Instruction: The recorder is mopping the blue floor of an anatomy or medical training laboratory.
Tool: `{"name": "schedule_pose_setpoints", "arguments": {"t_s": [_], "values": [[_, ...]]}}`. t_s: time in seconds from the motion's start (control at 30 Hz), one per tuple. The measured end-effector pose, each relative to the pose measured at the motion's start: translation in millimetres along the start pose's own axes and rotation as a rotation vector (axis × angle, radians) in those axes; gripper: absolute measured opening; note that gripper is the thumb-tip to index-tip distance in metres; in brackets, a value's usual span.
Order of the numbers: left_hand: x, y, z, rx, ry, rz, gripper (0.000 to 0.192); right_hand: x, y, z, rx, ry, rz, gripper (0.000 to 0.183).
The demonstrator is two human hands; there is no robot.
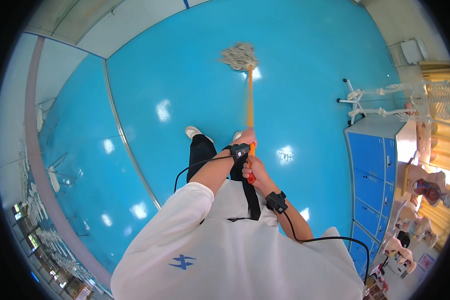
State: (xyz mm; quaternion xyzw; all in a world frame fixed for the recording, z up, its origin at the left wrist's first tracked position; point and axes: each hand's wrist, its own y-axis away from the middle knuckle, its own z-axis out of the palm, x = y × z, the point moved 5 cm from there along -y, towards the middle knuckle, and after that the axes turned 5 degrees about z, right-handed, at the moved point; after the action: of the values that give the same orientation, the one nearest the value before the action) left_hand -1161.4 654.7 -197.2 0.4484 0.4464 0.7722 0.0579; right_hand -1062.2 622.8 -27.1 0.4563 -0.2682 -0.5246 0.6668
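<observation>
A string mop with a grey head (pixel 240 56) rests on the blue floor ahead of me. Its orange handle (pixel 250 99) runs back towards my body, slightly blurred. My left hand (pixel 245 137) grips the handle lower down, nearer the mop head. Closer to my waist, my right hand (pixel 257 173) is wrapped around the upper end, just above the red end cap (pixel 251 178). A black device with a cable is strapped to each wrist. Both of my shoes show beyond my hands, the right one mostly hidden behind the left hand.
Blue-door cabinets (pixel 367 148) stand on the right, with anatomical torso models (pixel 427 187) on top. A skeleton model (pixel 388 90) on a wheeled stand is beside them. A white chair (pixel 413 51) stands at the far right. Along the left runs a metal strip (pixel 114 105) bordering a reflective panel.
</observation>
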Motion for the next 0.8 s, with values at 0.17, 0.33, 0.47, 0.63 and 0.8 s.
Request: {"name": "schedule_pose_setpoints", "arguments": {"t_s": [0.17,0.33,0.47,0.63,0.8], "values": [[21,11,62,-0.21,-0.717,0.177,0.027,-6,13,-36,0.044,0.033,0.008,0.013],[-1,22,82,-0.168,-0.818,0.168,0.052,3,25,-58,0.012,0.065,0.058,0.014],[10,44,55,-0.211,-0.682,0.11,0.043,16,16,-43,0.027,0.207,0.071,0.011],[-49,32,-16,0.034,-0.115,0.039,0.033,45,-3,7,-0.012,0.444,0.135,0.011],[-125,33,-88,0.293,0.099,0.059,0.051,93,-18,25,-0.078,0.778,0.205,0.013]]}}
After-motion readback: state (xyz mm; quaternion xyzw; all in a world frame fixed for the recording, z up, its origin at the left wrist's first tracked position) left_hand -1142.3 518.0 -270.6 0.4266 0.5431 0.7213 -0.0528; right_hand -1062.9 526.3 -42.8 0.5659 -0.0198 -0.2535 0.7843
